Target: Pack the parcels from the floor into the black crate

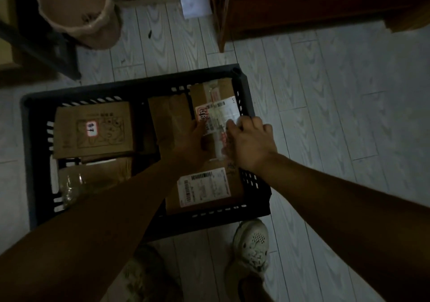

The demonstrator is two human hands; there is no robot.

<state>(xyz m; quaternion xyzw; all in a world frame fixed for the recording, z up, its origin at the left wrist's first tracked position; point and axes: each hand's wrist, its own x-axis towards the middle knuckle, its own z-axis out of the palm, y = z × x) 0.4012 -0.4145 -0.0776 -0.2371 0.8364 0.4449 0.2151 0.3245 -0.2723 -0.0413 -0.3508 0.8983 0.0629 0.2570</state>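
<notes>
Pale wood-grain floor surrounds the black crate, already crowded with cardboard parcels, as a person bends over it in dim light. Both hands meet on a labelled parcel standing at the crate's 2 o'clock corner: the left hand presses flat, fingers spread, against its near face, while the right hand curls its fingers over the edge by the crate wall. Seating it well probably means easing it down squarely, keeping knuckles off the slatted rim. Another box with a red tag lies at 10 o'clock, a labelled one at 5 o'clock; the only open room left appears to be the narrow dark gap between them. No parcels show on the floor.
</notes>
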